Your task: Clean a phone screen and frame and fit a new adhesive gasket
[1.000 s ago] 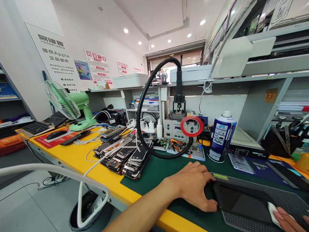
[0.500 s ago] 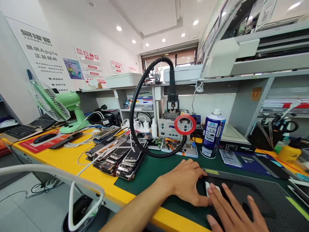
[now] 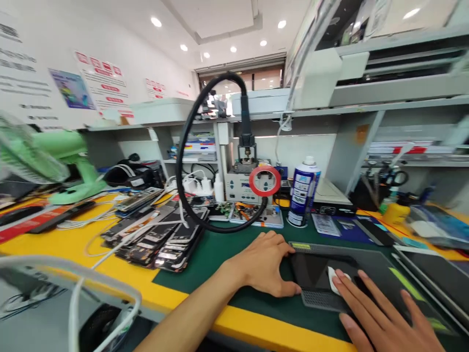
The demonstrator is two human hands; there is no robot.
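Observation:
A flat black glossy screen panel (image 3: 311,271) lies on a dark perforated mat (image 3: 322,300) with yellow-green strips. My left hand (image 3: 266,266) spans the panel's left end, thumb at the near corner and fingers at the far corner, holding it by the edge. On the panel, my right hand (image 3: 388,308) presses a small folded white wipe (image 3: 332,279) under its fingertips. Its fingers are stretched out and somewhat spread. The right part of the panel is hidden beneath that hand.
Stacked phone screens (image 3: 179,239) lie to the left on the yellow and green bench. Behind are a looped black hose (image 3: 183,146), a red ring magnifier (image 3: 252,182), a parts tray (image 3: 280,222) and a blue spray can (image 3: 302,195). A white-edged tablet (image 3: 436,274) lies right.
My right hand has slid the white wipe rightward along the panel, away from my left hand. My left hand keeps its hold at the panel's left end. The view has turned slightly right.

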